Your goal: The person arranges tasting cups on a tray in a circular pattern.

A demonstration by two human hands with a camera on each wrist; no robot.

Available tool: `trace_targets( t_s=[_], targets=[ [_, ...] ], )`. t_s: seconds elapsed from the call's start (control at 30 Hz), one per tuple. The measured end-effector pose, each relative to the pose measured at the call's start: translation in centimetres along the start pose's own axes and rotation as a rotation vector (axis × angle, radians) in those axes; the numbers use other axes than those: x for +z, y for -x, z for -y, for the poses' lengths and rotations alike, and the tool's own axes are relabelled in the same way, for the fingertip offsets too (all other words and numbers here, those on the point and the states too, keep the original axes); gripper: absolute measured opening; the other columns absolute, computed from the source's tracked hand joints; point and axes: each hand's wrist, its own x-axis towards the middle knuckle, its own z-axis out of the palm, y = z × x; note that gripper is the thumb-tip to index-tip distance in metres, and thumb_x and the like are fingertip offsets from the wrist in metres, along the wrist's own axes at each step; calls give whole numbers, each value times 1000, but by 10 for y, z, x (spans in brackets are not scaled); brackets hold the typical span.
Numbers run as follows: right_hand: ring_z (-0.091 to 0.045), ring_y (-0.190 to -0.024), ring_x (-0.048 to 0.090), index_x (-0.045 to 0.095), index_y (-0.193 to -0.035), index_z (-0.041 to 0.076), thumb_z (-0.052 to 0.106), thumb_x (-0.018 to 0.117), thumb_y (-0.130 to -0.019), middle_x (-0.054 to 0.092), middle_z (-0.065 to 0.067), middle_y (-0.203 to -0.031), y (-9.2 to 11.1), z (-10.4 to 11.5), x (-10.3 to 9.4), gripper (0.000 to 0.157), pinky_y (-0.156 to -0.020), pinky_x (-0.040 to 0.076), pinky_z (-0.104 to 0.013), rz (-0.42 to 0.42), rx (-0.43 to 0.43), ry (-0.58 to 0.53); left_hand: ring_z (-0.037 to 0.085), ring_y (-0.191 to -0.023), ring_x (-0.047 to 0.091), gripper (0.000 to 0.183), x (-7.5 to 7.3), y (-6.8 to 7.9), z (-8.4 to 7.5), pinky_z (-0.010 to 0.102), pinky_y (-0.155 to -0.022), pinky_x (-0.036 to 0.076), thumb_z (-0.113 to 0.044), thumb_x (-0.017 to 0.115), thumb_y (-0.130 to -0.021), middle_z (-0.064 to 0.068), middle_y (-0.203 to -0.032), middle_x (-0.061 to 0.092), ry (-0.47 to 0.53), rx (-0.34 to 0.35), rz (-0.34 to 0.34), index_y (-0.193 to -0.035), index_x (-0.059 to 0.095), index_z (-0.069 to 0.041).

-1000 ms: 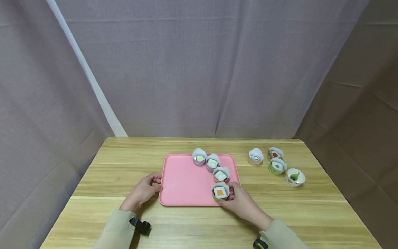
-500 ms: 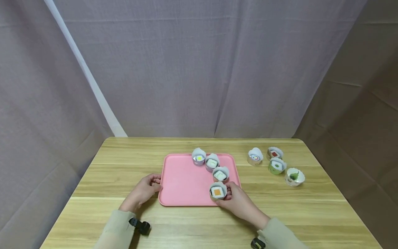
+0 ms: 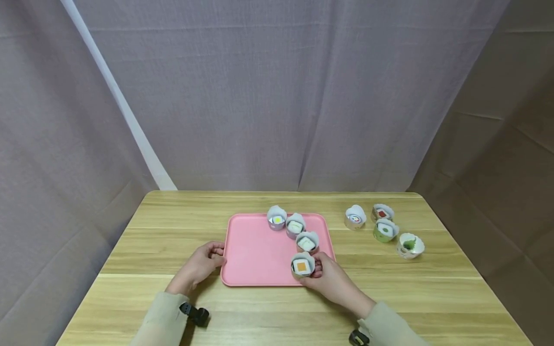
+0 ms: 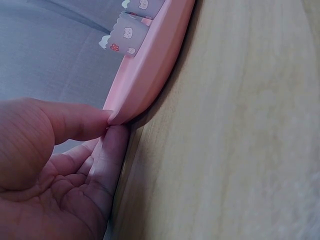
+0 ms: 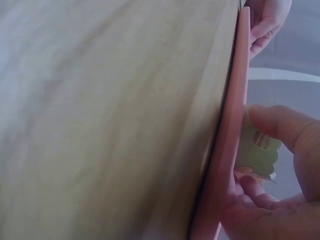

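Observation:
A pink tray (image 3: 255,254) lies on the wooden table. At its left edge my left hand (image 3: 201,264) pinches the rim between thumb and fingers, plain in the left wrist view (image 4: 65,160). My right hand (image 3: 331,281) holds a green paper baking cup (image 5: 257,150) at the tray's front right, thumb on one side and fingers on the other. In the head view this cup (image 3: 302,265) contains a white square with an orange centre. Behind it on the tray stand several more filled paper cups, among them a pinkish one (image 3: 307,243) and a greyish-purple one (image 3: 277,218).
Right of the tray several other paper cups stand on the table (image 3: 259,317): one with a coloured ring pattern (image 3: 355,217), a brown one (image 3: 383,213), a green one (image 3: 385,230) and a white one with something green inside (image 3: 410,246). A grey curtain (image 3: 242,105) hangs behind.
My right hand has shifted the green cup slightly left on the tray, then nearly stopped. The left hand stays at the tray's left rim.

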Motion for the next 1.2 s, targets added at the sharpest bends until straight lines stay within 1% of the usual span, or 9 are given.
trace_targets(
  t_s=[0.1, 0.23, 0.43, 0.67, 0.8, 0.97, 1.03, 1.13, 1.2],
  targets=[
    [-18, -85, 57, 52, -114, 1, 22, 86, -72, 57, -5, -96, 1, -2, -7, 58, -73, 50, -27, 29, 8, -4, 21, -82, 54, 36, 0, 0, 1, 28, -63, 48, 7, 62, -86, 14, -100, 56, -1, -1, 0, -122, 57, 3],
    [-21, -90, 56, 53, -117, 5, 24, 84, -74, 57, -7, -100, 3, -6, -27, 57, -78, 50, -32, 54, 15, 9, 20, -82, 54, 36, 1, -2, 2, 27, -63, 48, 6, 62, -86, 14, -101, 56, -3, 0, 4, -122, 57, 3],
    [-24, -96, 56, 50, -126, 3, 26, 81, -78, 57, -10, -109, 7, -18, -59, 62, -82, 50, -33, 43, 12, 20, 20, -81, 54, 37, 0, -3, 3, 27, -62, 46, 6, 62, -86, 13, -101, 56, -1, -4, 3, -122, 57, 3],
    [-25, -101, 56, 47, -130, 1, 32, 81, -78, 57, -13, -115, 8, -37, -84, 70, -86, 50, -35, -52, -37, 88, 21, -82, 54, 37, -1, -2, 3, 26, -63, 47, 8, 62, -85, 14, -100, 56, 6, 3, 8, -122, 56, 5],
    [-27, -101, 57, 47, -129, -2, 35, 80, -79, 57, -16, -116, 9, -48, -96, 71, -84, 51, -33, -103, -69, 114, 21, -82, 54, 37, 0, -2, 3, 26, -63, 48, 7, 62, -86, 14, -101, 56, 9, -5, 5, -122, 57, 3],
    [-31, -100, 57, 47, -129, -4, 34, 77, -82, 57, -19, -116, 11, -60, -115, 68, -81, 51, -32, -195, -110, 161, 21, -82, 54, 37, 0, -2, 2, 27, -63, 48, 7, 62, -86, 14, -101, 56, 7, -3, 6, -122, 57, 3],
    [-33, -102, 55, 46, -129, -6, 33, 77, -82, 56, -21, -116, 13, -64, -123, 68, -83, 49, -37, -236, -124, 193, 21, -82, 54, 37, 0, -2, 2, 27, -63, 48, 8, 62, -86, 14, -101, 56, 7, -2, 6, -122, 57, 4],
    [-38, -107, 52, 45, -129, -7, 33, 78, -82, 54, -24, -119, 15, -68, -134, 70, -87, 44, -48, -307, -141, 251, 20, -82, 54, 36, 0, -2, 3, 27, -63, 48, 8, 62, -86, 14, -100, 56, 3, 1, 6, -122, 57, 4],
    [-42, -110, 46, 43, -130, -10, 33, 78, -81, 50, -27, -122, 16, -70, -140, 74, -88, 40, -56, -357, -145, 290, 20, -81, 54, 36, -1, -2, 3, 27, -63, 48, 8, 62, -86, 14, -100, 56, 2, 2, 7, -121, 57, 3]
  ],
)
